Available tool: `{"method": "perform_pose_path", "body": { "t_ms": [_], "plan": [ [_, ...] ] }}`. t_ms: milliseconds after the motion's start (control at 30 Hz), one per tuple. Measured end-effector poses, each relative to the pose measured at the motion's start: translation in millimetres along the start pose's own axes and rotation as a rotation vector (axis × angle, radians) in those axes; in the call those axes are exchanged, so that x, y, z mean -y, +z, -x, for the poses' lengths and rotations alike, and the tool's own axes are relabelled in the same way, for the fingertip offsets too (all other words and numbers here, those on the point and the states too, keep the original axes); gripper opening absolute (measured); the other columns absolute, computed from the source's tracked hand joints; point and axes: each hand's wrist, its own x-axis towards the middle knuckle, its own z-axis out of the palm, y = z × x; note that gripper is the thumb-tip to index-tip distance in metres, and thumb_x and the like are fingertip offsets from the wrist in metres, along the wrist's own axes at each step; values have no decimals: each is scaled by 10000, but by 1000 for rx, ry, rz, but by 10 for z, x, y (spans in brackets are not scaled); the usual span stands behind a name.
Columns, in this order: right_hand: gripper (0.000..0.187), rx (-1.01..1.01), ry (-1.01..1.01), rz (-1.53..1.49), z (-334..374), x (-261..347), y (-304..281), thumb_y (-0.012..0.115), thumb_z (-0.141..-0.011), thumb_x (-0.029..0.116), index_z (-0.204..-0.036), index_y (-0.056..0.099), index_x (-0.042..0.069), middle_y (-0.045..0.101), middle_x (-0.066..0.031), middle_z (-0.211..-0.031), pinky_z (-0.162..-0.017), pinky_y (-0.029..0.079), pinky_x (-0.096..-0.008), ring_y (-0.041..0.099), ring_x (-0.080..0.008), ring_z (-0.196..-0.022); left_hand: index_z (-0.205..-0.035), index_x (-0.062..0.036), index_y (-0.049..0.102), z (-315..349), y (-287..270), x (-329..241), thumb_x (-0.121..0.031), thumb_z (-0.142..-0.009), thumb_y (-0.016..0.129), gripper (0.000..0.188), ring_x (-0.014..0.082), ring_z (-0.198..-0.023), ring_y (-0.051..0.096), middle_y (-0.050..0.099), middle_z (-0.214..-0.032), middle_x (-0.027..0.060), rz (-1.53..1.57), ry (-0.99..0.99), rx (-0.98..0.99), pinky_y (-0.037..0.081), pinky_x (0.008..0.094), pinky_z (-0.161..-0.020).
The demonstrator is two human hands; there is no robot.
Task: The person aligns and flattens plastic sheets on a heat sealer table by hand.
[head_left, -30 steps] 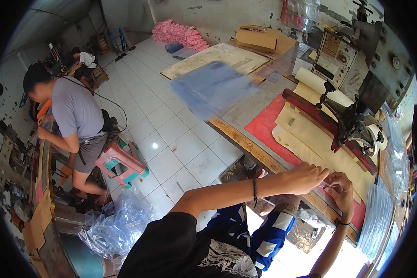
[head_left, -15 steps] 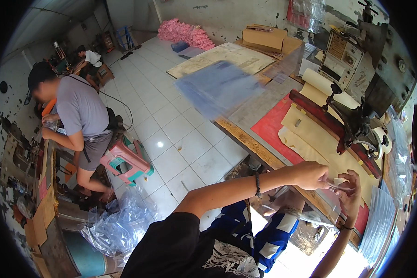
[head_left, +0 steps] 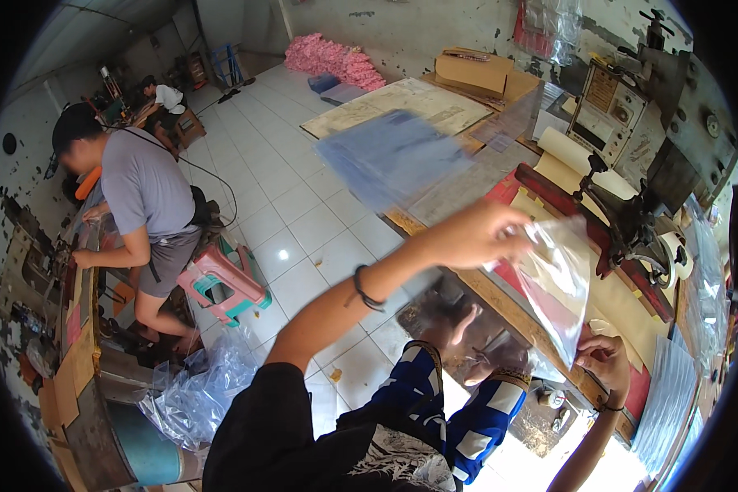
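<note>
Clear plastic pouch (head_left: 562,275), perhaps, held in left hand (head_left: 488,234)

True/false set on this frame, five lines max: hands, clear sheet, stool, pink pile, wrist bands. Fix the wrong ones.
1. The left hand holds a clear plastic sheet. True.
2. The right hand rests on the cardboard box. False: it is by the lower end of the clear plastic sheet; whether it grips it is hard to tell.
3. The stool is pink and green. True.
4. The pink pile sits on the table. False: it lies on the tiled floor, by the wall.
5. Both of the person's wrists wear dark bands. True.
</note>
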Motion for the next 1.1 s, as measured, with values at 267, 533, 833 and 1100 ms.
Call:
{"method": "perform_pose_path", "body": {
  "t_ms": [267, 533, 833, 1100],
  "plan": [
    [217, -64, -36, 144, -72, -41, 25, 839, -858, 38, -1019, 726, -53, 754, -69, -845, -741, 534, -249, 692, -107, -779, -1271, -64, 628, 513, -1848, 66, -280, -1045, 620, 312, 97, -664, 650, 739, -1048, 65, 24, -229, -886, 409, 224, -485],
    [166, -139, 10, 211, -81, -14, 31, 792, -911, 58, -1010, 708, -45, 727, -37, -788, -680, 512, -234, 659, -83, -721, -1499, 29, 230, 820, -2181, 1426, 44, -1001, 448, 544, 361, -916, 739, 551, -1317, 277, 335, -386, -1192, 641, 452, -791],
    [130, -174, -14, 194, -103, -58, 24, 766, -935, 62, -997, 708, -38, 723, -33, -779, -638, 496, -230, 636, -71, -697, -1583, -15, -70, 844, -2114, 1695, 207, -898, 316, 817, 435, -951, 719, 449, -1372, 339, 306, -409, -1187, 644, 528, -911],
    [161, -263, -49, 239, -73, -103, -33, 746, -954, 112, -1013, 707, -33, 725, -49, -774, -623, 495, -235, 639, -86, -672, -1608, 5, -5, 891, -2079, 1531, 131, -899, 502, 881, 450, -1021, 704, 457, -1399, 346, 150, -563, -1043, 622, 524, -935]
  ]
}}
